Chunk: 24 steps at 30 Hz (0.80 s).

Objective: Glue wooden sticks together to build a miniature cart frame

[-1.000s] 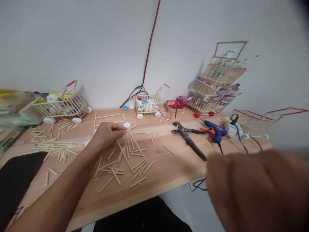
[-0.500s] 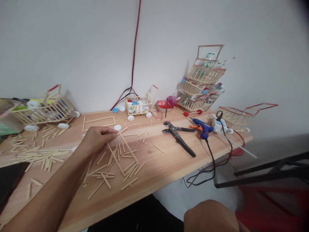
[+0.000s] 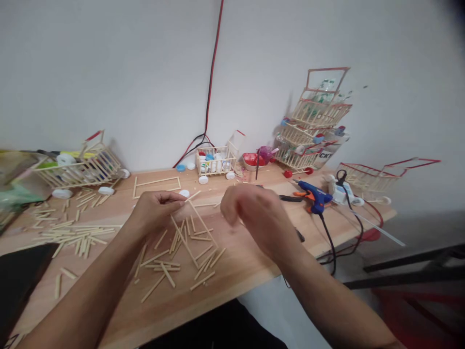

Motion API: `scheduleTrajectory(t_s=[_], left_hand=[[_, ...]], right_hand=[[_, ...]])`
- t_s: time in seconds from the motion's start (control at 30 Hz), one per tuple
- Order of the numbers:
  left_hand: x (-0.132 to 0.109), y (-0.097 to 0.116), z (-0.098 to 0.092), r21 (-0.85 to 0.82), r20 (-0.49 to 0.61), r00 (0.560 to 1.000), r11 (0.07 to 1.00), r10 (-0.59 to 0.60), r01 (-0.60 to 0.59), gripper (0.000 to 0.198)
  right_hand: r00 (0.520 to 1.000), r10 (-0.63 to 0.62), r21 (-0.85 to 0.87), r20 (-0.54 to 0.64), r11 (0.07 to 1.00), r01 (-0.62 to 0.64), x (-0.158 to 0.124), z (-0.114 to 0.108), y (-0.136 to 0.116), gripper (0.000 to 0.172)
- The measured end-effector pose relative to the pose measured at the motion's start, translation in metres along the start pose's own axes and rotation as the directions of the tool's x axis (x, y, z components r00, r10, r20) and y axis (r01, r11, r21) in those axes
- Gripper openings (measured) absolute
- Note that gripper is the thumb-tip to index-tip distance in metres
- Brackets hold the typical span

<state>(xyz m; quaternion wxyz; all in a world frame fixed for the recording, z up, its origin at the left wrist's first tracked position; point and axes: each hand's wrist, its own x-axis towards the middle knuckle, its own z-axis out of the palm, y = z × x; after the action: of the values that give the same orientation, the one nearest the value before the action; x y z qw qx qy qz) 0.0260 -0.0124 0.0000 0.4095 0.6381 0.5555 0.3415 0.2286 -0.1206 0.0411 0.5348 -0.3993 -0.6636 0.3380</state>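
Note:
My left hand [image 3: 160, 208] is closed, thumb and fingertips pinching the upper corner of a small wooden stick frame [image 3: 204, 225]. Two long sticks of this frame slope down to the right over loose cut sticks [image 3: 167, 274] on the wooden table. To its right, my right hand [image 3: 250, 208] is in the air with bent, motion-blurred fingers, so I cannot see whether it holds anything. It covers most of the black pliers [image 3: 290, 198]. Just behind my left hand lie a white bottle cap [image 3: 184, 193] and a flat stick rectangle [image 3: 158, 180].
A blue glue gun [image 3: 317, 198] with a black cable lies on the right, near a white power strip [image 3: 339, 190]. Miniature stick carts stand at the left [image 3: 82, 169], the middle [image 3: 217, 162], and stacked at the right [image 3: 308, 128]. A dark object [image 3: 25, 276] occupies the left front.
My right hand has come up from the lower edge to above the table, now hiding most of the pliers. The left hand keeps its pinch on the stick frame. The view has shifted slightly.

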Motion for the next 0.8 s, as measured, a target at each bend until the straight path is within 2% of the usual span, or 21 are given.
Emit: scheduleTrajectory(t_s=[0.1, 0.2, 0.3, 0.43, 0.8], left_hand=[[-0.002, 0.003, 0.001, -0.006, -0.021, 0.999, 1.000, 0.031, -0.031, 0.031], [-0.001, 0.002, 0.002, -0.006, -0.021, 0.997, 0.998, 0.068, -0.068, 0.030], [-0.001, -0.001, 0.002, -0.007, -0.015, 0.997, 0.997, 0.080, -0.080, 0.030], [-0.002, -0.001, 0.003, -0.024, -0.018, 0.996, 0.996, 0.090, -0.090, 0.031], [-0.003, -0.002, 0.005, -0.010, -0.030, 0.991, 0.991, 0.132, -0.133, 0.025]], right_hand=[[0.993, 0.105, -0.310, -0.046, 0.944, -0.114, 0.029, 0.005, 0.042, 0.030], [0.973, 0.227, -0.461, 0.035, 0.868, -0.186, 0.035, 0.014, 0.072, 0.029], [0.962, 0.256, -0.477, 0.093, 0.860, -0.183, 0.031, 0.023, 0.081, 0.029], [0.956, 0.231, -0.431, 0.179, 0.892, -0.135, 0.028, 0.030, 0.084, 0.029], [0.972, 0.137, -0.414, 0.192, 0.909, -0.046, 0.026, 0.031, 0.084, 0.026]])
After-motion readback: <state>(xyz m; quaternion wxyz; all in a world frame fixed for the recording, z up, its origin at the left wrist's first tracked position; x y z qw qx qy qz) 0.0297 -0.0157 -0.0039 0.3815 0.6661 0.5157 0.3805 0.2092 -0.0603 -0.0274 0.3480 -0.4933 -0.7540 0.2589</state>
